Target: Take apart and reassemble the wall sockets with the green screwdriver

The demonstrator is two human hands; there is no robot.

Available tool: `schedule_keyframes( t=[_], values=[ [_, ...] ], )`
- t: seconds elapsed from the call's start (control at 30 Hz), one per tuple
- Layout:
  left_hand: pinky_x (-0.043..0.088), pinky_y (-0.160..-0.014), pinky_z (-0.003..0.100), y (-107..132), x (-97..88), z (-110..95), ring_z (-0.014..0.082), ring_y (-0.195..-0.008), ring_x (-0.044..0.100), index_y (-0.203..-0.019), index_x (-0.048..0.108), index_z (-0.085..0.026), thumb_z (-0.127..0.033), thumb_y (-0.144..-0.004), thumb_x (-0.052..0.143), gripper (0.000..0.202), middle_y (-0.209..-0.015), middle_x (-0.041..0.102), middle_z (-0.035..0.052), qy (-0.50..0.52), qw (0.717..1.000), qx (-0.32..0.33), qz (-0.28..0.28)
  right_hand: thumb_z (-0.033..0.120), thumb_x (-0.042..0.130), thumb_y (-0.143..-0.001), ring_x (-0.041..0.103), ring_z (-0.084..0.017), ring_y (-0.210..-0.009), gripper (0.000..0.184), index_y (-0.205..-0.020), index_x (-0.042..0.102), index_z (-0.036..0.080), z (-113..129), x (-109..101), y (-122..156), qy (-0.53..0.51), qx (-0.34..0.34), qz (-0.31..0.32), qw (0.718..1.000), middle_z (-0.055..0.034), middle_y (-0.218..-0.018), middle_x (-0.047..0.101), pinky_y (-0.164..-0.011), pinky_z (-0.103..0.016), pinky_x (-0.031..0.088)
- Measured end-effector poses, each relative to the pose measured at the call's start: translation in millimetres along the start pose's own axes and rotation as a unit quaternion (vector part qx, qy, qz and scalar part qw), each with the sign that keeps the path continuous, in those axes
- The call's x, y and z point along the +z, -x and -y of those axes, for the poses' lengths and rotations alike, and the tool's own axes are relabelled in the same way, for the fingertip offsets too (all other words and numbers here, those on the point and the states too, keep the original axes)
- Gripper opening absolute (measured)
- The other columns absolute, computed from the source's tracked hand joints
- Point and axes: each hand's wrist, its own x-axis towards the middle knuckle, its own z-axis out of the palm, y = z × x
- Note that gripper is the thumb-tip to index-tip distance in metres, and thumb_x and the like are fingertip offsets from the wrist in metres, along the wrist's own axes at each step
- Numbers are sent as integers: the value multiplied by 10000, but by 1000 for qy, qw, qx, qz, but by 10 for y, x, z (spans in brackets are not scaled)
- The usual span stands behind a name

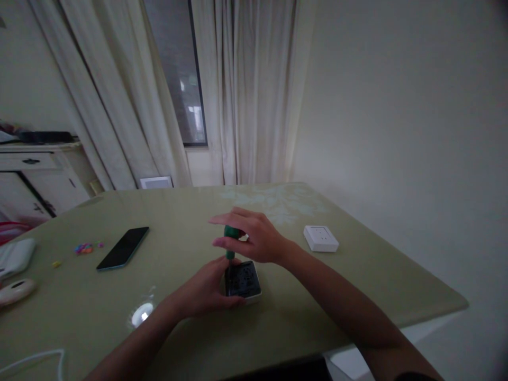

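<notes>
My right hand (254,235) grips a screwdriver (230,254) by its green handle, fingers over the top and thumb below. The screwdriver stands upright, its thin shaft reaching down to the left side of a square wall socket (245,279). That socket lies with its dark back facing up and a white rim underneath. Around its left and near sides, my left hand (210,288) holds it against the table. Whether the tip sits in a screw is too small to tell.
On the table (301,312), a white wall socket (321,238) lies face up at right. To the left are a phone (124,247), small colourful pieces (84,248), a rounded pale object (16,291) and a white cable (35,357). A wall (397,132) borders the right side.
</notes>
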Motion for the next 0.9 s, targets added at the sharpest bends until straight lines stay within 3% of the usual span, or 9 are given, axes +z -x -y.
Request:
schedule_keyframes(
  t=[0.1, 0.23, 0.4, 0.53, 0.67, 0.8, 0.9],
  values=[
    [547, -993, 523, 8, 19, 10, 366, -1126, 682, -1287, 645, -216, -445, -798, 852, 579, -1249, 731, 123, -2, 1000, 14, -1, 270, 444, -1113, 669, -178, -1026, 473, -1580, 510, 234, 23, -11, 1, -43, -26, 43, 998, -80, -1227, 714, -936, -344, 531],
    [561, -953, 506, 12, 40, -8, 365, -1107, 685, -1280, 626, -207, -411, -790, 842, 574, -1248, 723, 130, 0, 1000, 21, -8, 465, 648, -1039, 671, -187, -891, 440, -1367, 692, 174, 40, -25, 1, 22, 2, 14, 1000, -74, -1056, 742, -843, -325, 529],
    [566, -926, 498, 1, 53, -9, 357, -1062, 701, -1285, 629, -215, -419, -796, 832, 568, -1195, 739, 114, -5, 1000, 22, -5, 328, 450, -1118, 686, -200, -1072, 443, -1518, 571, 182, 42, -41, 0, -18, -30, 52, 998, -104, -1227, 742, -929, -345, 534],
    [557, -945, 498, -7, 44, 2, 365, -1086, 699, -1295, 628, -213, -420, -786, 844, 591, -1239, 737, 116, -9, 1000, 29, -6, 509, 614, -1044, 707, -215, -914, 459, -1334, 713, 168, 62, -31, 8, 77, 10, 10, 997, -95, -1081, 776, -828, -338, 536],
    [561, -940, 494, -9, 32, 5, 361, -1070, 704, -1278, 634, -210, -433, -793, 842, 574, -1214, 745, 107, -1, 1000, 19, -1, 366, 482, -1100, 705, -203, -1095, 468, -1521, 560, 175, 85, -34, 3, 25, -13, 50, 998, -111, -1282, 749, -949, -335, 536],
    [550, -983, 514, -13, 23, 4, 375, -1128, 687, -1315, 620, -208, -426, -777, 861, 629, -1278, 727, 123, 5, 1000, 13, 0, 480, 611, -1040, 736, -217, -965, 421, -1305, 714, 170, 72, -24, 2, 77, 29, 22, 996, -96, -1106, 800, -870, -330, 537],
    [546, -1000, 522, -12, 16, 1, 378, -1142, 685, -1314, 628, -222, -445, -780, 861, 624, -1283, 727, 117, 11, 1000, 9, 4, 317, 543, -1066, 719, -195, -1095, 434, -1484, 577, 205, 65, -20, -1, 23, 7, 59, 998, -101, -1319, 749, -942, -329, 529]
  ],
)
